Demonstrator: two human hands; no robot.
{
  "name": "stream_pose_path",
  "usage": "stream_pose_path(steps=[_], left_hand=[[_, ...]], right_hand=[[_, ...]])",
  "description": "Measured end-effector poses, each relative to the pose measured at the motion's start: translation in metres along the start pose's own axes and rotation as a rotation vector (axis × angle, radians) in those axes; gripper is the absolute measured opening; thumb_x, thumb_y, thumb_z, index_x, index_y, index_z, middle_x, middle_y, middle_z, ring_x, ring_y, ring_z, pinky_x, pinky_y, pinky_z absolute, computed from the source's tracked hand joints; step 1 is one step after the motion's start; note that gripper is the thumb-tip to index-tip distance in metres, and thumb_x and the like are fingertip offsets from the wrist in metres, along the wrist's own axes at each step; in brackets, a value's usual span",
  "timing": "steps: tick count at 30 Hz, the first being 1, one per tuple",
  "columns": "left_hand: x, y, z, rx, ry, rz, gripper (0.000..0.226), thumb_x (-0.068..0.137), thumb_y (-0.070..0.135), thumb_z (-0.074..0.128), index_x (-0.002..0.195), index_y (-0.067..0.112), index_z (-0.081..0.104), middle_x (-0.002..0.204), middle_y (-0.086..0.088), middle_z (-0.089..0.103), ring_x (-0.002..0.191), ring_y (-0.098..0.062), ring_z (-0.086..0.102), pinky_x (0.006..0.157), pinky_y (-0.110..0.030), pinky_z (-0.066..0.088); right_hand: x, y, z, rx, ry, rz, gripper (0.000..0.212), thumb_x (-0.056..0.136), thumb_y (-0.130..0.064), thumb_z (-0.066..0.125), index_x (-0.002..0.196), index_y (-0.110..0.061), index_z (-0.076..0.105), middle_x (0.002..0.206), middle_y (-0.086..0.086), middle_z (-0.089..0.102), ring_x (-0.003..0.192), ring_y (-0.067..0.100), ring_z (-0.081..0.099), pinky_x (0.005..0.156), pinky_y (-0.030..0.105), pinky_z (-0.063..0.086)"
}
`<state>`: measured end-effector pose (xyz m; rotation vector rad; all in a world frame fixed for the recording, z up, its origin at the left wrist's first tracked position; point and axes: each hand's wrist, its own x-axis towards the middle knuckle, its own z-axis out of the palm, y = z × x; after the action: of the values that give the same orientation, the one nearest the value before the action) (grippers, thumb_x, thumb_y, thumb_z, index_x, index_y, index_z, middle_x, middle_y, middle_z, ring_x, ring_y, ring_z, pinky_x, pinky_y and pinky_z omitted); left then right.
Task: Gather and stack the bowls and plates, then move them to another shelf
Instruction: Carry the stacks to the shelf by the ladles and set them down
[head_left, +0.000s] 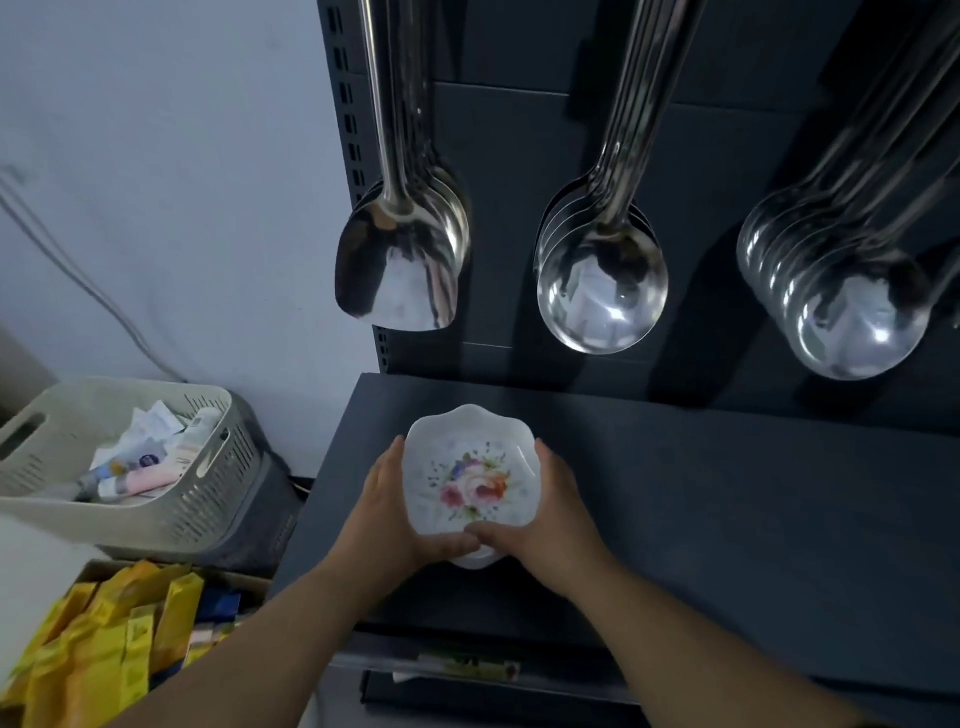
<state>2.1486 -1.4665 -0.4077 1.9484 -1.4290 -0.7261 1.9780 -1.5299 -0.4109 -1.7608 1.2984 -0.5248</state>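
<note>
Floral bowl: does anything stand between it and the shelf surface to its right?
Nothing visible does. The left hand and right hand grip the floral bowl directly, and the dark shelf beside it shows no object. The hanging ladles are farther back, apart from it.

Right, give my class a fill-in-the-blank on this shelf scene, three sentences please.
1. The bowl, gripped by the left hand and right hand, has ____ painted inside.
2. Above the shelf hang ____ bunches of steel utensils.
3. The packets near the basket are coloured ____.
Missing words: flowers, three, yellow.
</note>
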Motion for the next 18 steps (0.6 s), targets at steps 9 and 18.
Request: stream_pose_path(steps=[9,18], left_hand=[[-0.005,0.059,0.0,0.155,0.072,0.042,0.1,0.067,0.062,0.071,0.147,0.026,0.024,0.152,0.008,0.023,0.138,-0.015,0.029,0.114,-0.036,0.029],[-0.077,0.185,0.04,0.307,-0.095,0.322,0.091,0.08,0.068,0.052,0.151,0.028,0.01,0.159,0.009,0.007,0.145,-0.008,0.012,0.119,-0.029,0.014]], right_hand=[[-0.029,-0.018,-0.05,-0.093,0.048,0.098,0.09,0.079,-0.05,0.074,0.151,-0.027,0.026,0.156,-0.008,0.024,0.138,0.008,0.033,0.106,0.017,0.029],[-0.151,-0.024,-0.168,-0.175,0.358,0.15,0.068,0.085,-0.049,0.068,0.143,-0.028,0.039,0.143,-0.012,0.04,0.129,0.005,0.042,0.102,0.015,0.036]])
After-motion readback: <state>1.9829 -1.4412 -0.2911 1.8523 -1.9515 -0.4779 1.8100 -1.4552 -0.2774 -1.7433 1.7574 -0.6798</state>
